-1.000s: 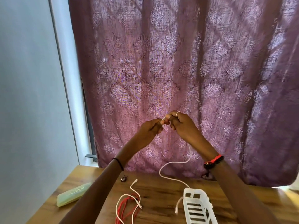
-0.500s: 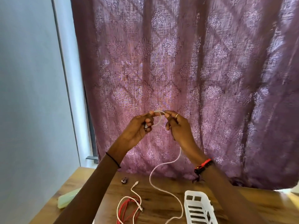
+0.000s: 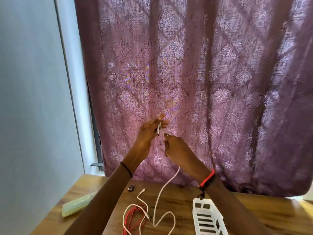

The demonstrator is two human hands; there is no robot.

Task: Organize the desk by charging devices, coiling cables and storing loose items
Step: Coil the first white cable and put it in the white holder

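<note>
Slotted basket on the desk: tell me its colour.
The slotted basket is white, shown best in the head view.

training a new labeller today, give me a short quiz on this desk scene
1. True or false: the white basket sits on the desk, right of the red cable.
2. What pinches the gathered loops of the white cable? A left hand B basket C green case
3. From which hand does that cable drop to the desk?
Key: 1 true; 2 A; 3 right hand.
</note>
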